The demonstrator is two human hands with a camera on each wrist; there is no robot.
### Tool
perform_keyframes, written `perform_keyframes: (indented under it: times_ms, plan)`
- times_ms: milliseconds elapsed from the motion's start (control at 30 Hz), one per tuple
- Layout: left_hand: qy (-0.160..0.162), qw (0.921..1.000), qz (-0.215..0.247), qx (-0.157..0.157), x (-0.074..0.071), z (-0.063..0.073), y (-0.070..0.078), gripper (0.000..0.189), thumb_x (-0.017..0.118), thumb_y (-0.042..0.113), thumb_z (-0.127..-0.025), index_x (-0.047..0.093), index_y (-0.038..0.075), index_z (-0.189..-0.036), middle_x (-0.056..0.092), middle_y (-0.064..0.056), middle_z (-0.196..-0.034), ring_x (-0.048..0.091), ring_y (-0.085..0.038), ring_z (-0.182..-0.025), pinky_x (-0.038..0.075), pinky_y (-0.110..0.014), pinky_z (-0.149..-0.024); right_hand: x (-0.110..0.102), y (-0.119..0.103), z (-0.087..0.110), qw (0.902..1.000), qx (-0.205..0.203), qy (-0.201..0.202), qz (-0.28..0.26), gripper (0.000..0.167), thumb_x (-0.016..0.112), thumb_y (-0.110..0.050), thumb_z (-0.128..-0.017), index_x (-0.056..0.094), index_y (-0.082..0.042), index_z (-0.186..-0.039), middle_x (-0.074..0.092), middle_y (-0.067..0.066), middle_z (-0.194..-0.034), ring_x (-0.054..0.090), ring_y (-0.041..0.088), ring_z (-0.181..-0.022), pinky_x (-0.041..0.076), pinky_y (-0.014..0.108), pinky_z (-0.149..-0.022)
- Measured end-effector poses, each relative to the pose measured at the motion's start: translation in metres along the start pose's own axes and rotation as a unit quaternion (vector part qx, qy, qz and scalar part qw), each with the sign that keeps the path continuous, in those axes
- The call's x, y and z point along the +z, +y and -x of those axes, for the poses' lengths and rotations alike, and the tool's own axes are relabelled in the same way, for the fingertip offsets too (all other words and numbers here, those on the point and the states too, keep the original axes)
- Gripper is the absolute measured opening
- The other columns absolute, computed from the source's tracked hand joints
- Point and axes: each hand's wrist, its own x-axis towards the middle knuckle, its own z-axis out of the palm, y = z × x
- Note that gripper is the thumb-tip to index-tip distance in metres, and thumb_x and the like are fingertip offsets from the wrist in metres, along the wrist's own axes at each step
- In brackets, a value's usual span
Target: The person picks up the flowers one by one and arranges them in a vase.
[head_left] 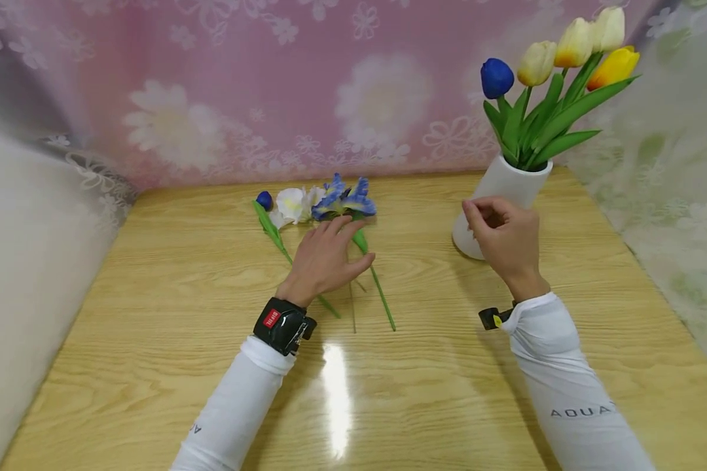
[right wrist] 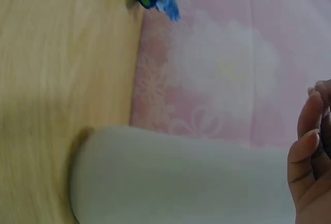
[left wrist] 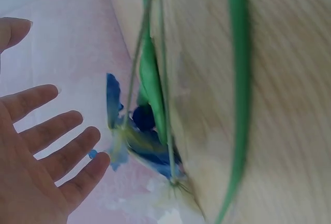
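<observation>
My left hand (head_left: pixel 326 258), fingers spread, is over the artificial flowers lying on the table. Among them are a blue iris (head_left: pixel 344 198), a white flower (head_left: pixel 291 205) and a small blue tulip (head_left: pixel 264 200). In the left wrist view nothing lies in the palm; green stems (left wrist: pixel 240 89) pass beside the hand. My right hand (head_left: pixel 507 239) is in front of a white vase (head_left: pixel 509 183), its fingers curled and thumb near the index finger, with nothing visible between them. Blue, cream and yellow-orange tulips (head_left: pixel 536 63) stand in the vase.
The wooden table (head_left: pixel 153 366) bears the flowers and the vase, which stands at the back right. Behind it hangs a pink floral curtain (head_left: pixel 259 85). Pale patterned fabric (head_left: pixel 677 196) borders the right side.
</observation>
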Motion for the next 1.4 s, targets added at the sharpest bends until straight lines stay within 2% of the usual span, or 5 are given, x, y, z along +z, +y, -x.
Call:
perform_keyframes:
  times_ms: [400,800,933,1200,1400]
  plan:
    - [0.006,0.9997,0.000,-0.023,-0.001,0.018,-0.018,0.060,0.052,0.054,-0.091,0.052,0.015,-0.137,0.046,-0.008,-0.139,0.045,-0.030,-0.124,0.039,-0.051,-0.095,0.045,-0.001,0.020,0.9850,0.041,-0.167,0.005,0.021,0.065,-0.024,-0.092,0.073,-0.004,-0.090,0.066,0.003,-0.067,0.059,0.013,-0.053,0.042,0.020,-0.045]
    - [-0.005,0.9985,0.005,-0.054,-0.001,0.034,-0.030,0.058,0.053,0.052,-0.090,0.055,0.015,-0.134,0.048,-0.008,-0.138,0.044,-0.031,-0.124,0.038,-0.053,-0.096,0.086,-0.014,0.031,0.9297,0.137,-0.342,-0.014,0.030,0.059,-0.031,-0.096,0.072,-0.005,-0.105,0.069,0.006,-0.081,0.065,0.019,-0.069,0.051,0.035,-0.060]
    - [-0.008,0.9984,0.000,-0.057,0.000,0.038,-0.034,0.058,0.053,0.053,-0.091,0.055,0.015,-0.134,0.048,-0.009,-0.138,0.045,-0.032,-0.123,0.038,-0.053,-0.096,0.096,-0.018,0.033,0.9146,0.160,-0.371,-0.020,0.030,0.058,-0.030,-0.097,0.072,-0.005,-0.107,0.070,0.005,-0.084,0.066,0.017,-0.071,0.053,0.036,-0.065]
    - [-0.018,0.9975,-0.002,-0.068,0.002,0.047,-0.041,0.057,0.053,0.052,-0.091,0.055,0.014,-0.134,0.047,-0.010,-0.139,0.043,-0.031,-0.125,0.036,-0.052,-0.098,0.115,-0.028,0.034,0.9036,0.171,-0.392,-0.020,0.029,0.058,-0.030,-0.097,0.073,-0.006,-0.105,0.069,0.004,-0.079,0.063,0.016,-0.069,0.051,0.034,-0.065]
    - [-0.015,0.9973,0.000,-0.072,0.001,0.053,-0.045,0.056,0.053,0.052,-0.091,0.056,0.015,-0.133,0.047,-0.011,-0.139,0.043,-0.031,-0.125,0.037,-0.053,-0.097,0.133,-0.032,0.035,0.8816,0.206,-0.424,-0.028,0.030,0.058,-0.031,-0.097,0.073,-0.007,-0.106,0.070,0.001,-0.081,0.066,0.014,-0.071,0.053,0.032,-0.068]
